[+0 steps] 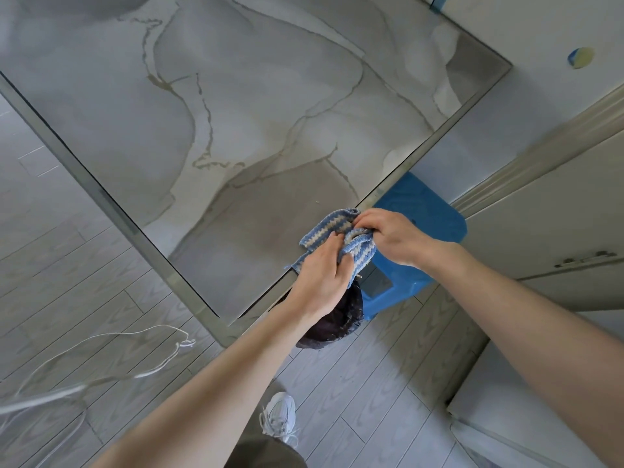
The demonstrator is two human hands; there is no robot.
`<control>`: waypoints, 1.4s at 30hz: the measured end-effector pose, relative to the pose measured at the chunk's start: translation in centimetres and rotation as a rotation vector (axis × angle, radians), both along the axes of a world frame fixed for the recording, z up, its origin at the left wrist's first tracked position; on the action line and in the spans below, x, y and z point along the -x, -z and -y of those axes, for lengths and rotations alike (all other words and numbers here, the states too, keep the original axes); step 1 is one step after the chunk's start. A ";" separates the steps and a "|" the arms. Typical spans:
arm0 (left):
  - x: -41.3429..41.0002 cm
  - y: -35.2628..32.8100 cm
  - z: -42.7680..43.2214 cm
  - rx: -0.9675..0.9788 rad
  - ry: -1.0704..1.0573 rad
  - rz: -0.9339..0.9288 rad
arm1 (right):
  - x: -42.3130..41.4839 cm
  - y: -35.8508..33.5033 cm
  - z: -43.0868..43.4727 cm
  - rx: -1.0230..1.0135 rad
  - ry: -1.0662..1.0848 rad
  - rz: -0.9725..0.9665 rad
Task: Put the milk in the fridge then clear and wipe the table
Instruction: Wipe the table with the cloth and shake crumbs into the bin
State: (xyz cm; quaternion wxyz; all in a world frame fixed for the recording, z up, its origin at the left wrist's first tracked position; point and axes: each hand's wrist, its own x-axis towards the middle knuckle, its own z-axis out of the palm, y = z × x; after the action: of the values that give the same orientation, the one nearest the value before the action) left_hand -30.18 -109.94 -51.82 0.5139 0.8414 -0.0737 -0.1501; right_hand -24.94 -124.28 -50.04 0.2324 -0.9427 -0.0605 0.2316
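Observation:
A blue and white striped cloth (324,228) lies bunched at the near right corner of the marble-patterned table (236,113). My left hand (320,278) grips its near end, fingers curled round the fabric. My right hand (388,234) holds the far end, fingers curled into the folds. Both hands sit over the table's right edge. No milk is in view.
A blue plastic stool (425,217) stands right of the table beside pale cabinets (540,214). A dark bin with a black liner (337,322) sits below the table corner under my left wrist. A white cord (101,359) lies on the wood-look floor at left. My shoe (280,417) is below.

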 end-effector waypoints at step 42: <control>-4.3 41.0 0.7 -0.527 0.124 0.056 | 4.0 41.9 3.2 -0.153 0.540 -0.141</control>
State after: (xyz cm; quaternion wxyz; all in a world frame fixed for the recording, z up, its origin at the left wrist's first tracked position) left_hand -25.87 -110.60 -92.78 0.2645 0.9439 -0.0976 -0.1721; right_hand -28.93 -127.48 -91.96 0.3595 -0.8861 0.1916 0.2213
